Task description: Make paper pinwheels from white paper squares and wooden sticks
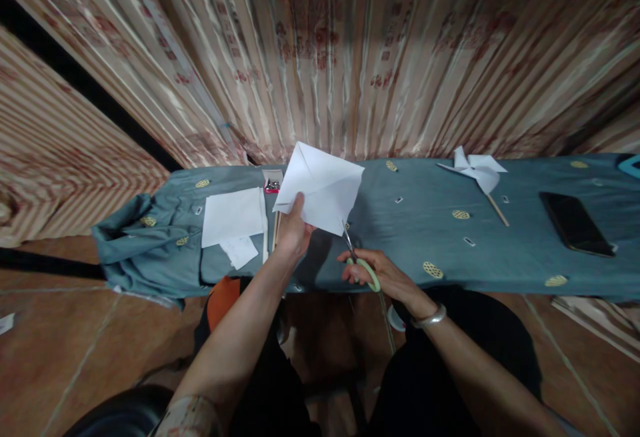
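Note:
A square sheet of white paper (325, 184) with crease lines is pinched in my left hand (295, 229), thumb on top near its lower left edge. My right hand (367, 269) grips a pair of scissors (371, 277) with light green handles, fingers through the loops. The metal blades point up at the lower right corner of the paper; whether they are apart or closed on it is hard to make out. The sheet is held above the cloth-covered table (420, 224).
Left of the paper lie a stack of white sheets (233, 214), a paper scrap (240, 250), thin sticks (265, 227) and a small box of metal bits (273, 182). To the right are a paper pinwheel (475, 170) on a stick and a black phone (575, 222). A curtain (320, 57) hangs behind.

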The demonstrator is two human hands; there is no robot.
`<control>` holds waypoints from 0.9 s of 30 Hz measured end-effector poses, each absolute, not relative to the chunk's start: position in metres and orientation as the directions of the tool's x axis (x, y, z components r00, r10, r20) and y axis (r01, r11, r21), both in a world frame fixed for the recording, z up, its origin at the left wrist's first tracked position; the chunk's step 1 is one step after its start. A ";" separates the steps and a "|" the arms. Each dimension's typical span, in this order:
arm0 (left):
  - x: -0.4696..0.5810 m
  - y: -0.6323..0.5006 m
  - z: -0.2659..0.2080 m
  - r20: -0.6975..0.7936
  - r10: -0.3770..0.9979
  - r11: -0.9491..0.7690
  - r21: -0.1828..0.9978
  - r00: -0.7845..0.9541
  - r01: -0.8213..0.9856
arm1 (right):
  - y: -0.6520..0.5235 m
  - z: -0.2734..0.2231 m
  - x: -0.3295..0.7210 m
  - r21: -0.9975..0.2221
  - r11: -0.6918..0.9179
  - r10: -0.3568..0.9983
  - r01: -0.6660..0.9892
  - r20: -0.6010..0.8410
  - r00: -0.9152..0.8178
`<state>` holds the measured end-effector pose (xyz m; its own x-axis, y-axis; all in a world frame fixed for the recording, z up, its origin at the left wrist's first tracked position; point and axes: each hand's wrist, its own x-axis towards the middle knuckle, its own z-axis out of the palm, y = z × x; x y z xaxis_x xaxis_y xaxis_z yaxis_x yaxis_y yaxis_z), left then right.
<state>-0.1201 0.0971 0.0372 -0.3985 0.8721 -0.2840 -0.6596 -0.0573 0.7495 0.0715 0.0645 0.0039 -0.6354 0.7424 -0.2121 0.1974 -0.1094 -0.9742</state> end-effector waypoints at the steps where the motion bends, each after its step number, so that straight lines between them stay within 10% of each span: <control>1: -0.119 0.097 0.037 -0.290 0.870 -0.056 0.745 -0.398 -0.665 | 0.065 0.003 0.071 -0.975 -0.118 0.743 0.186 -0.211 -0.635; 27: -0.109 0.094 0.036 -0.310 0.867 -0.029 0.750 -0.390 -0.660 | 0.066 0.002 0.069 -0.972 -0.210 0.745 0.104 -0.228 -0.627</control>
<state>-0.1088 0.0940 0.0364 -0.3900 0.8671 -0.3099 -0.6604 -0.0288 0.7504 0.0690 0.0659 0.0016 -0.6267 0.7451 -0.2282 0.1039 -0.2104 -0.9721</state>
